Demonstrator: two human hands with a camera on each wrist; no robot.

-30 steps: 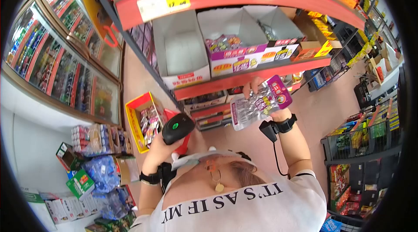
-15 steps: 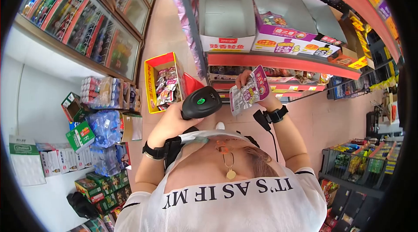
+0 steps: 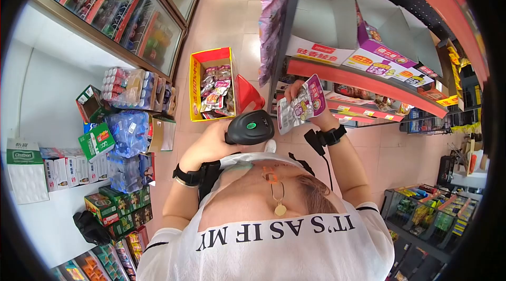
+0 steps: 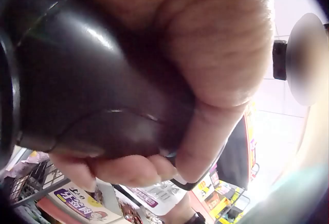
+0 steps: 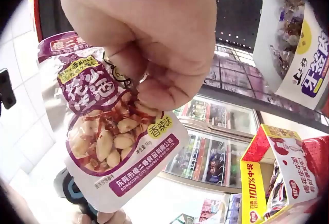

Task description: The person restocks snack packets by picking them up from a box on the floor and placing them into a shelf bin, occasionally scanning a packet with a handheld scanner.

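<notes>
My left hand (image 3: 204, 145) grips a black handheld barcode scanner (image 3: 250, 128) with a green light on its top. In the left wrist view, fingers and thumb wrap round its dark handle (image 4: 103, 69). My right hand (image 5: 149, 33) pinches a small purple-and-silver packet of peanuts (image 5: 113, 136) by its edge. Peanuts and red chilli bits are pictured on the side facing the right wrist camera. In the head view the packet (image 3: 301, 106) is held upright, a short way to the right of the scanner.
A shelf rack with red edges (image 3: 363, 85) stands ahead on the right, carrying cardboard display boxes (image 3: 320, 52). On the floor is a yellow-and-red box (image 3: 195, 86) of snack packets, beside a red object (image 3: 248, 94). Glass-door fridges (image 3: 134, 22) and bottle packs (image 3: 128, 132) line the left.
The head view has turned, so the rack shifts rightward and the floor box shows more fully. Scanner and packet stay held, now closer together in view.
</notes>
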